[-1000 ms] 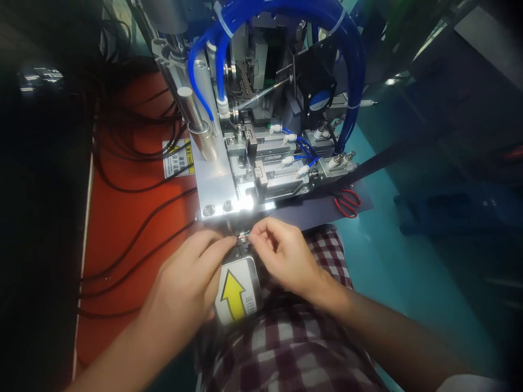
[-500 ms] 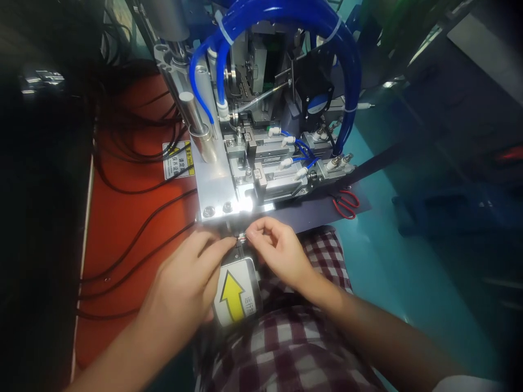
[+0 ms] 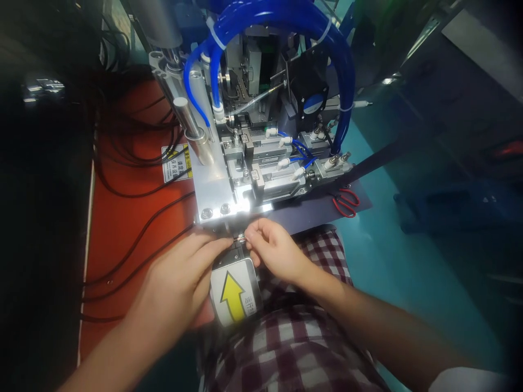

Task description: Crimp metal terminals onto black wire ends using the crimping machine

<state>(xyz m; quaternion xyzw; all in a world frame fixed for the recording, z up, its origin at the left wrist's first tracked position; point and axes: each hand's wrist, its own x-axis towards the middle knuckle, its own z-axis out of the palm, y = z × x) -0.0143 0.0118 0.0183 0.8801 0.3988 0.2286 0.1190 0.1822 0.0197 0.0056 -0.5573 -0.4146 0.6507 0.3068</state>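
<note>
The left hand [image 3: 175, 277] is lying slightly further left than half a second ago, leaving more of the white label [image 3: 232, 294] showing, and the right hand [image 3: 275, 247] is now letting a lower finger show beneath its thumb. The small part [image 3: 240, 238] is sitting between the two sets of fingertips, just below the front edge of the metal plate [image 3: 212, 188] and above the label. The right hand is pinching its thumb and forefinger together at the part's right end, the other fingers curling inward. The left hand is bringing its thumb tip to the part's left end; whether it is gripping there I cannot tell, as its forefinger is partly hiding.

Behind the hands, the cylinders [image 3: 280, 182] are standing beside the plate, with blue tubes [image 3: 347, 71] arching over them. Black cables [image 3: 141, 196] are trailing across the orange board [image 3: 118, 239] at left. Red handles [image 3: 346, 203] are lying on the dark mat [image 3: 302, 216] at right, and checked cloth [image 3: 286, 337] is covering the lap below.
</note>
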